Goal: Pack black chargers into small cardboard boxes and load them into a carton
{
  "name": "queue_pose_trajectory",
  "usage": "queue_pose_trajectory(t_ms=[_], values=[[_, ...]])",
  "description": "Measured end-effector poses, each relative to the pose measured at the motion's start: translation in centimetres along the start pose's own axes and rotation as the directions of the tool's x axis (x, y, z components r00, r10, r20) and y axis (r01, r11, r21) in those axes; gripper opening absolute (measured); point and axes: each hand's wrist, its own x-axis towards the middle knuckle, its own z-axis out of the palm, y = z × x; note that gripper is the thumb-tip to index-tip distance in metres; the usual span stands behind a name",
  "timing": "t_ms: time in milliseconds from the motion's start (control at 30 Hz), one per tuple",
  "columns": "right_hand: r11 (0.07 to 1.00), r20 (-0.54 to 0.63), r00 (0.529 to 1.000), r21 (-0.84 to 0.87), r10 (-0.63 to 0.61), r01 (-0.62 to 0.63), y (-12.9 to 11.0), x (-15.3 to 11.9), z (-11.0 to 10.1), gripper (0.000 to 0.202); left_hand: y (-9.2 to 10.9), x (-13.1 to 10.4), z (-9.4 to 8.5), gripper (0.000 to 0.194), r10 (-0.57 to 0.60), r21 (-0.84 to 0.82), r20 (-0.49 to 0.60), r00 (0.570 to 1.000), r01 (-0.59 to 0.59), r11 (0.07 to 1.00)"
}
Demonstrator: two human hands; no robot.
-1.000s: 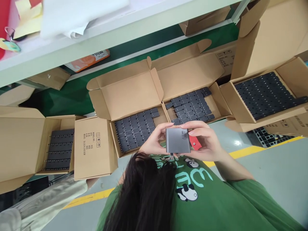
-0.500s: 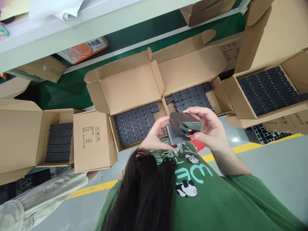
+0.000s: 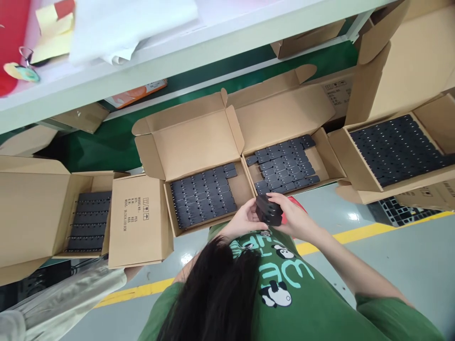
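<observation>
A grey floor (image 3: 408,255) is crossed by a yellow line (image 3: 346,237); a pale table (image 3: 199,42) is placed at far left.

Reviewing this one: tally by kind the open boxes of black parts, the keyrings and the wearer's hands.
Open boxes of black parts: 4
Keyring: 1
Wearer's hands: 2
Total: 7

Our shirt (image 3: 330,308): green, black-and-white pandas (image 3: 279,294), turquoise lettering (image 3: 297,274). Adapter (image 3: 269,210) we hold: near-black. We note brown carton (image 3: 124,244), dark print; packed adapters (image 3: 202,196) black, silvery dots; grey floor (image 3: 398,265), yellow stripe (image 3: 362,231); desk (image 3: 199,45) whitish.
</observation>
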Motion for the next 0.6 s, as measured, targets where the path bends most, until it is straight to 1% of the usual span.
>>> queue_pose_trajectory(t_ms=[33, 100, 133, 200, 267, 333, 400, 433, 467, 500, 533, 567, 600], values=[[1.000, -0.019, 1.000, -0.012, 0.002, -0.003, 0.7, 0.1, 0.5, 0.063, -0.6, 0.5, -0.2, 0.087, -0.024, -0.011, -0.012, 1.000, 0.024, 1.000], [1.000, -0.012, 1.000, -0.020, 0.014, -0.014, 2.1, 1.0, 0.9, 0.057, -1.2, 1.4, -1.0, 0.082, -0.067, -0.003, -0.047, 0.997, 0.067, 0.998], [0.999, 0.011, 0.999, -0.024, 0.034, -0.034, 3.0, 1.8, 0.7, 0.054, -1.3, 1.8, -1.5, 0.080, -0.086, 0.025, -0.087, 0.992, 0.088, 0.996], [0.995, 0.056, 0.994, -0.055, 0.090, -0.087, 5.2, 3.9, 0.3, 0.054, -1.1, 2.3, -2.8, 0.073, -0.080, 0.127, -0.231, 0.970, 0.112, 0.986], [0.983, 0.096, 0.988, -0.149, 0.121, -0.106, 7.7, 6.8, 0.0, 0.059, -0.5, 1.9, -4.5, 0.066, 0.008, 0.249, -0.387, 0.922, 0.096, 0.964], [0.954, 0.138, 0.984, -0.290, 0.116, -0.071, 9.8, 9.9, 0.1, 0.062, 0.0, 0.5, -6.1, 0.061, 0.108, 0.331, -0.482, 0.869, 0.066, 0.941], [0.904, 0.196, 0.972, -0.427, 0.128, -0.032, 10.8, 12.2, 0.6, 0.063, 0.2, -1.5, -7.4, 0.061, 0.163, 0.378, -0.538, 0.827, 0.064, 0.923], [0.879, 0.229, 0.962, -0.477, 0.151, -0.024, 10.9, 13.0, 1.0, 0.064, 0.2, -2.6, -8.1, 0.062, 0.171, 0.400, -0.566, 0.806, 0.087, 0.913], [0.859, 0.271, 0.946, -0.512, 0.178, -0.015, 10.8, 13.6, 1.3, 0.064, 0.0, -3.5, -8.9, 0.061, 0.203, 0.440, -0.599, 0.774, 0.106, 0.892], [0.848, 0.322, 0.929, -0.530, 0.182, 0.018, 10.8, 14.2, 1.6, 0.061, -0.1, -4.1, -10.0, 0.060, 0.243, 0.497, -0.620, 0.746, 0.133, 0.858], [0.840, 0.362, 0.917, -0.539, 0.166, 0.061, 11.0, 14.7, 1.9, 0.059, -0.1, -4.3, -11.4, 0.059, 0.297, 0.562, -0.639, 0.709, 0.167, 0.810], [0.834, 0.394, 0.909, -0.541, 0.136, 0.110, 11.4, 15.2, 2.1, 0.058, 0.0, -3.9, -12.8, 0.057, 0.342, 0.631, -0.635, 0.692, 0.209, 0.747], [0.828, 0.404, 0.908, -0.544, 0.111, 0.140, 12.0, 15.7, 2.2, 0.057, 0.2, -2.9, -14.2, 0.055, 0.380, 0.711, -0.603, 0.702, 0.256, 0.655]])
